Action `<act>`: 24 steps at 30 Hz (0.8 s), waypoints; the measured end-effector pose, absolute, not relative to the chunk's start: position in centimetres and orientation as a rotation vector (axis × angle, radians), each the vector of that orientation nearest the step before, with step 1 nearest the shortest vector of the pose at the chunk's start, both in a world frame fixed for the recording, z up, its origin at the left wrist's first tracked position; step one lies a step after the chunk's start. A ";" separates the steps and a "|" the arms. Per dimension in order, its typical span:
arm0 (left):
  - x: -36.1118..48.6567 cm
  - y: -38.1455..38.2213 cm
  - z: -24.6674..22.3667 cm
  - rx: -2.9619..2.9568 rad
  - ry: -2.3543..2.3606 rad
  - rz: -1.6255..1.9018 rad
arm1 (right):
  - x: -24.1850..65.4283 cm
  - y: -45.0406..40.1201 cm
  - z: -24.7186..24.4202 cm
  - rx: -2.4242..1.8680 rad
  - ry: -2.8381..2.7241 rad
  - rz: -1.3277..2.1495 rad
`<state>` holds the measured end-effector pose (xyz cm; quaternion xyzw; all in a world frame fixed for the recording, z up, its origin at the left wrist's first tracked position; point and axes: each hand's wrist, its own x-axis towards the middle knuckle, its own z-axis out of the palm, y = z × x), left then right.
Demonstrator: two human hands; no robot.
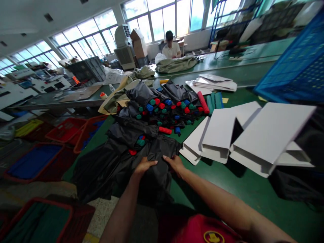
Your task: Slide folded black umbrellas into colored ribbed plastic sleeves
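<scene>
L hand & R hand lie on soft black fabric bag, fingers extended & spread, no visible pinch or grip. Bag's at near edge of green-topped table, just below heap of black bags w/ red, blue & teal plastic caps. Keep palms flat, smooth outward, avoid snagging caps; white folded cardboard sheets sit to your R.
</scene>
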<state>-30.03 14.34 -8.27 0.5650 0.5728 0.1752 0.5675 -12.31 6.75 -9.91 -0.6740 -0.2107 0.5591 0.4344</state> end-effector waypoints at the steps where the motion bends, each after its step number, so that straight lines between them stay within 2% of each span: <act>1: -29.7 13.7 -8.2 1.283 1.326 0.414 | -12.5 6.8 -9.7 -1.656 -0.509 1.394; 16: -30.5 9.7 -5.6 1.249 0.951 0.423 | -11.0 5.8 -8.1 -1.532 -0.222 1.522; 21: -30.5 6.7 -4.2 1.330 0.884 0.412 | -9.5 -0.7 -3.0 -1.183 -0.541 1.418; 24: -28.8 4.8 -3.9 1.347 0.846 0.371 | -8.1 -4.6 0.1 -1.197 -0.791 1.271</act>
